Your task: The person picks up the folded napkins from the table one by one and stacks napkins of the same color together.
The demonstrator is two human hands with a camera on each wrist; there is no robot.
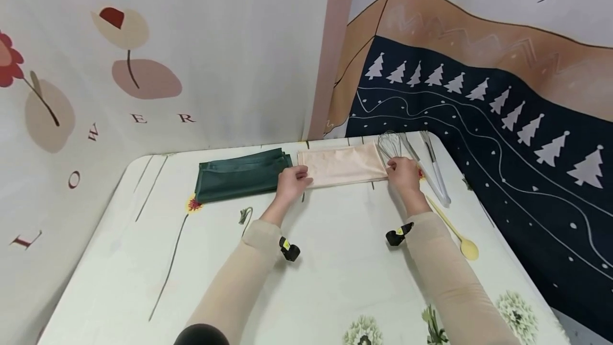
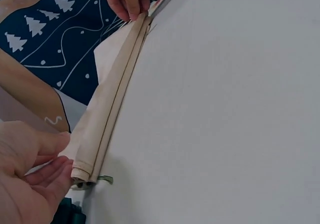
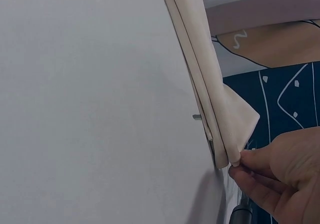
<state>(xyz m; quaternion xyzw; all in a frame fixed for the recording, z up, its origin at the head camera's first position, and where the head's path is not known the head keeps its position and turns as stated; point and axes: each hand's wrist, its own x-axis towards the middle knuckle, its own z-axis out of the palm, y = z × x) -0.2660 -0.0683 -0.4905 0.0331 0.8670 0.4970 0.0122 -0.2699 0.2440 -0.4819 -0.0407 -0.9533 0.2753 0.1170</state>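
Note:
A folded pale pink cloth [image 1: 342,164] lies in a flat strip near the far edge of the table. At its right near corner, my right hand [image 1: 404,177] pinches the fabric between thumb and fingertips, as the right wrist view shows. My left hand [image 1: 291,182] is at the cloth's left end. In the left wrist view, the fingers [image 2: 55,176] of that hand are loosely extended against the folded end, with the thumb apart from them. Beside the left hand lies a folded dark green cloth [image 1: 241,174].
Right of the pink cloth are a wire whisk [image 1: 389,141], metal tongs [image 1: 435,166] and another long metal utensil [image 1: 413,149]. A yellow spoon [image 1: 468,248] lies along my right forearm. Hanging printed fabric [image 1: 239,57] stands behind the white patterned tablecloth [image 1: 345,260].

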